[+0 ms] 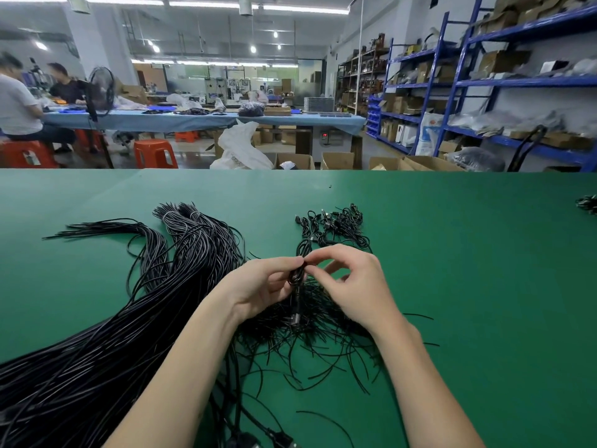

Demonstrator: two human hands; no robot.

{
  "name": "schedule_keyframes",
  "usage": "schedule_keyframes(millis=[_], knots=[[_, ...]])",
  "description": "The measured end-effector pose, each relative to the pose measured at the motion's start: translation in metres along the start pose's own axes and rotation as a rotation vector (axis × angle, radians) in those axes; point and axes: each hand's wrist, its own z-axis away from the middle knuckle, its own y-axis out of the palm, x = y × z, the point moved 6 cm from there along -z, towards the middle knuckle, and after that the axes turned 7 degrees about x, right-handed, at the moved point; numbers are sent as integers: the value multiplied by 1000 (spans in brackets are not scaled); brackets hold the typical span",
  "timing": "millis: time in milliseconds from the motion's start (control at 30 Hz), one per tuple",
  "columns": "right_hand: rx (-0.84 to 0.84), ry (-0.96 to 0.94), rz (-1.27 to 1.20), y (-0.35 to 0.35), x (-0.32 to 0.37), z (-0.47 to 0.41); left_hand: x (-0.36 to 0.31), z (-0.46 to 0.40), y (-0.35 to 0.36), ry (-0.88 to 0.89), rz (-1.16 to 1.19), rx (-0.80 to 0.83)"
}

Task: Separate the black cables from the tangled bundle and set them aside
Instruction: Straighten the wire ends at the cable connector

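A big bundle of long black cables (106, 344) fans across the left of the green table (468, 260). My left hand (261, 286) grips a small coiled black cable (298, 275) at its middle, a metal plug hanging below. My right hand (352, 282) pinches the top of that same coil with thumb and forefinger. Under both hands lies a loose heap of short thin black ties (310, 337). Beyond the hands rests a pile of small coiled black cables (336, 229).
Another dark cable clump (588, 203) peeks in at the right edge. Past the table's far edge are cardboard boxes (337, 160), orange stools (155, 153), blue shelving (517, 82) and two seated people (19, 105) at a blue table.
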Motion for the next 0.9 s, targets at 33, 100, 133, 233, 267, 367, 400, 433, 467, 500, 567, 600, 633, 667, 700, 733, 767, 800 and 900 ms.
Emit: schedule_keyframes(millis=[33,100,133,233,267,367,400,433,467,500,567,600,633,667,700,733,767,800,900], knots=[[2,-41,48,-2,3,0,-1,1,0,-20,16,15],[-1,-81,83,-3,7,0,-2,4,0,-49,10,33],[1,-91,86,-2,8,0,-3,6,-1,-59,-10,35],[-11,-123,115,0,10,2,-3,7,-4,-72,-33,35],[-23,-136,124,0,10,2,-3,7,-5,-72,-30,36],[-59,-152,151,0,11,3,-4,6,-4,-48,-54,35],[-68,-153,159,0,12,4,-5,6,-4,-32,-64,33],[-71,-150,161,1,13,3,-7,6,-4,-13,-76,32],[-65,-139,151,1,14,3,-9,6,-4,6,-101,34],[-55,-114,118,2,15,3,-10,6,-4,24,-140,39],[-22,16,12,3,9,2,-12,7,-6,66,-245,39],[13,116,-50,4,3,1,-14,8,-7,98,-302,32],[62,220,-130,5,-3,1,-16,8,-7,141,-360,25],[121,325,-236,8,-9,1,-19,10,-7,187,-421,23],[181,432,-378,11,-14,3,-21,11,-6,227,-477,28],[235,554,-569,14,-19,7,-23,12,-3,258,-524,42],[282,693,-813,20,-22,13,-24,12,0,285,-559,58],[310,817,-1066,28,-22,19,-26,13,2,304,-579,67],[320,859,-1349,41,-14,25,-26,10,-1,293,-508,47]])
